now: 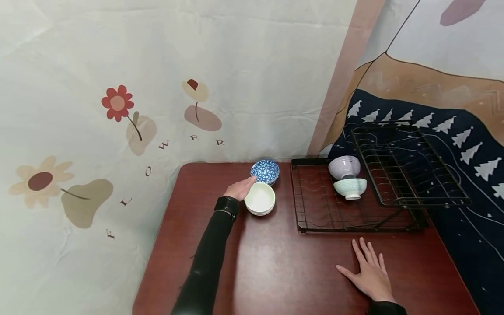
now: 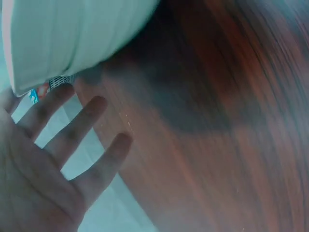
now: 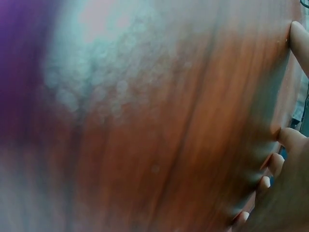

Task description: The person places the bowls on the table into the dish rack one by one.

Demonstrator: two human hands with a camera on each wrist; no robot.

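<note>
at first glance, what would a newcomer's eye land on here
Likely the black two-tier dish rack on the right of the table, with a lavender bowl and mint-green bowl in its lower tier. Next, the blue-patterned bowl at the far edge and, nearer, the left hand beside the cream bowls.

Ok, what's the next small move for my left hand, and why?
I'd probably have your left hand curl its fingers around the round cream bowl: they're outstretched right beside it, and a round lavender bowl and a round pale-green bowl sit in the black wire rack, so it may belong there too.
</note>
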